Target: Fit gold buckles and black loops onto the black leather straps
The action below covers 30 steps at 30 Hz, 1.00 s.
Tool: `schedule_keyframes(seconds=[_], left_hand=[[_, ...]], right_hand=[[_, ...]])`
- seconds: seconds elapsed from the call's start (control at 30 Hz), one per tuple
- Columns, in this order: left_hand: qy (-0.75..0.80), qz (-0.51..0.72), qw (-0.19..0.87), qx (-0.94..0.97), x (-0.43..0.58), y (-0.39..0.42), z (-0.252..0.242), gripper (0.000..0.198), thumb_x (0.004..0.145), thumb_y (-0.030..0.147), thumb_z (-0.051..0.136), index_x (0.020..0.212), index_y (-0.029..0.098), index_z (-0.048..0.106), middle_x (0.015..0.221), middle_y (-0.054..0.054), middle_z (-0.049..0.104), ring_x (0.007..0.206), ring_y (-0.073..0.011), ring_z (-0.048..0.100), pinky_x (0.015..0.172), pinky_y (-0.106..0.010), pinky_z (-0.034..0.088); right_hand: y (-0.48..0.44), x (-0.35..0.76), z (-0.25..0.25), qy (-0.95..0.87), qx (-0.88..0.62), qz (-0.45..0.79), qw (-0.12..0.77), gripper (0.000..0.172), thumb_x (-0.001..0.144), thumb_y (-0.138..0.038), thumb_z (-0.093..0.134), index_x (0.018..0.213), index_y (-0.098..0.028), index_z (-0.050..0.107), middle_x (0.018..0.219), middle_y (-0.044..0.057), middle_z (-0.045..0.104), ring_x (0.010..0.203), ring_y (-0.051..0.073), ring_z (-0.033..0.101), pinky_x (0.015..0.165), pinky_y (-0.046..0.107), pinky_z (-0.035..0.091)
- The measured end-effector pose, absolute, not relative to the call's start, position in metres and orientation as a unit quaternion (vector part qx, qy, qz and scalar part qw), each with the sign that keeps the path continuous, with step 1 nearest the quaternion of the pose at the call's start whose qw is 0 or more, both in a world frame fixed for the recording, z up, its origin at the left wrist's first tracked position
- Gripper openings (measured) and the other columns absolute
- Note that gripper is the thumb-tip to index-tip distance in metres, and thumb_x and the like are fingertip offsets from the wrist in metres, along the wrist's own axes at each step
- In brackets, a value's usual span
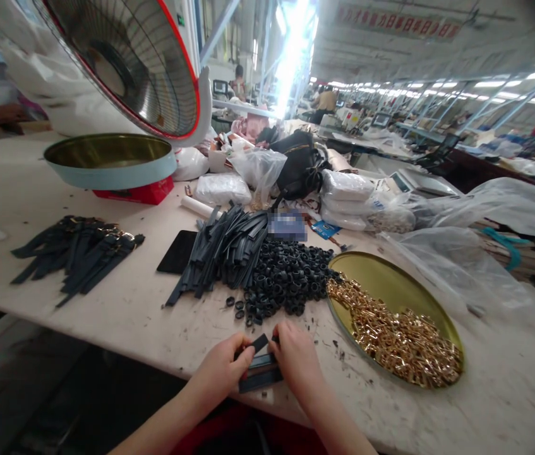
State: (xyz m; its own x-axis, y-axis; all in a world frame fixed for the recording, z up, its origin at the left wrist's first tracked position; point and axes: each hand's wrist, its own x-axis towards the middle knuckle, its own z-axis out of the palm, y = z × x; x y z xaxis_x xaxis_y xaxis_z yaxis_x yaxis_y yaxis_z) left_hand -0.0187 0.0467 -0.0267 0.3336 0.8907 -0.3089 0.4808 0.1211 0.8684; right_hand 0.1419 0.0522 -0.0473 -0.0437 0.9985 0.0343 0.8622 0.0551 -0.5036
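Near the table's front edge, my left hand pinches a short black strap, whose end sticks up between thumb and fingers. Close on its right, my right hand has its fingers pressed together around something small and dark, mostly hidden. More dark strap pieces lie beneath and between the hands. Beyond them is a heap of small black loops, with a pile of long black straps to its left. A round gold tray of gold metal buckles stands to the right.
Straps with gold buckles lie at the left. A blue-rimmed round tin rests on a red box below a fan. Plastic-wrapped packs and a black bag stand at the back. People are in the distance.
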Motion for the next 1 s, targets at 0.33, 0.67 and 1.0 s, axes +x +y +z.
schedule_keyframes(seconds=[0.33, 0.67, 1.0], left_hand=[[0.498, 0.236, 0.540, 0.636, -0.002, 0.036, -0.007, 0.024, 0.081, 0.036, 0.040, 0.077, 0.016, 0.054, 0.055, 0.005, 0.048, 0.053, -0.0108, 0.045, 0.052, -0.020, 0.034], [0.498, 0.190, 0.378, 0.757, 0.000, 0.011, 0.013, 0.022, 0.083, 0.028, 0.038, 0.074, 0.020, 0.057, 0.061, 0.003, 0.053, 0.058, -0.0112, 0.048, 0.055, -0.019, 0.032], [0.459, 0.193, 0.383, 0.778, 0.004, -0.016, 0.020, 0.021, 0.081, 0.025, 0.040, 0.076, 0.020, 0.059, 0.070, 0.001, 0.061, 0.067, -0.0131, 0.054, 0.063, -0.020, 0.036]], right_hand=[[0.030, 0.143, -0.017, -0.236, -0.510, 0.638, 0.527, 0.022, 0.069, -0.040, 0.059, 0.067, -0.020, 0.049, 0.056, -0.006, 0.043, 0.048, 0.009, 0.039, 0.047, 0.021, 0.031], [-0.006, 0.146, -0.015, -0.388, -0.533, 0.540, 0.523, 0.038, 0.075, -0.054, 0.049, 0.080, -0.017, 0.056, 0.047, -0.006, 0.044, 0.044, 0.010, 0.038, 0.045, 0.023, 0.031], [-0.041, 0.154, -0.020, -0.394, -0.516, 0.556, 0.519, 0.033, 0.071, -0.048, 0.059, 0.065, -0.016, 0.050, 0.045, -0.008, 0.041, 0.041, 0.006, 0.033, 0.042, 0.020, 0.025]])
